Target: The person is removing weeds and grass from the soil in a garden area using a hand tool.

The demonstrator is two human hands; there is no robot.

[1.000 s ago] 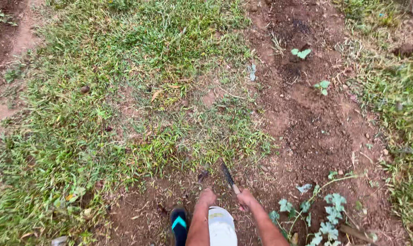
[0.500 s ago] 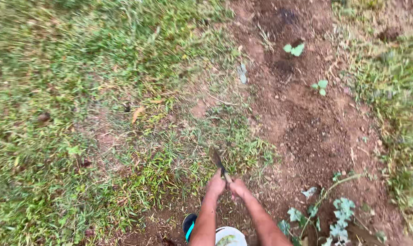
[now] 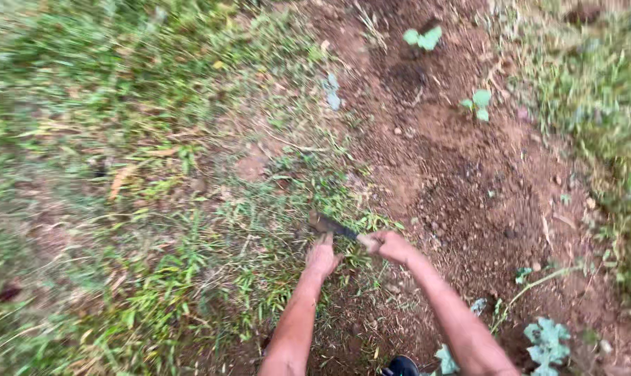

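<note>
- The short dark-bladed hand tool (image 3: pixel 333 226) lies low over the ground at the edge of the grass patch (image 3: pixel 190 230), blade end pointing left into the weeds.
- The right hand (image 3: pixel 388 245) is clenched around the tool's handle; the low grip angle keeps the blade close to the soil, apparently for cutting at root level.
- The left hand (image 3: pixel 322 256) rests on or in the grass just beside the blade; whether it grasps any stems cannot be told.
- Bare reddish soil (image 3: pixel 469 202) runs to the right, with small seedlings (image 3: pixel 477 103) standing apart in it.
- A grey-green leafy plant (image 3: pixel 547 341) grows near the right forearm.
- No containers are in view.
</note>
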